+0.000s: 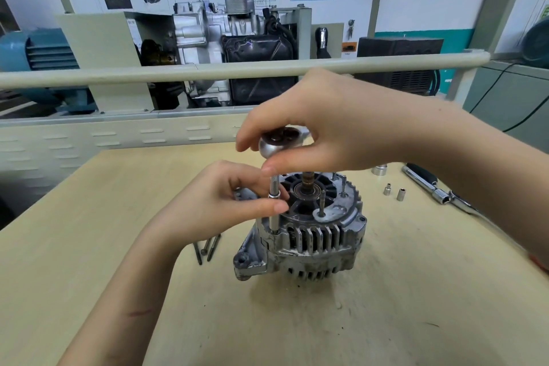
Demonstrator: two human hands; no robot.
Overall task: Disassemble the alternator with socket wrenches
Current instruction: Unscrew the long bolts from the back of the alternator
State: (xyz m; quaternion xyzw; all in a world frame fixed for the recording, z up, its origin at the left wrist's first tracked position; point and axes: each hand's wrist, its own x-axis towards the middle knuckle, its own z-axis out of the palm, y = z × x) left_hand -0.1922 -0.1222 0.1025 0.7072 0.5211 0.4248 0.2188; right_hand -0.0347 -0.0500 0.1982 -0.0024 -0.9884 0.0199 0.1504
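A grey aluminium alternator [309, 235] stands shaft-up in the middle of the wooden table [118, 246]. A socket wrench [274, 145] stands upright over its left edge, its extension bar [272, 211] reaching down to a bolt on the housing rim. My right hand [332, 122] grips the round ratchet head from above. My left hand [234, 199] pinches the extension bar between thumb and fingers. Three long through bolts [207, 248] lie on the table left of the alternator.
Two small sockets [394, 192] and a larger socket [379, 170] stand on the table at right, beside a second ratchet wrench [436, 192]. A cream rail [208, 70] and a training engine rig [231, 47] stand behind the table.
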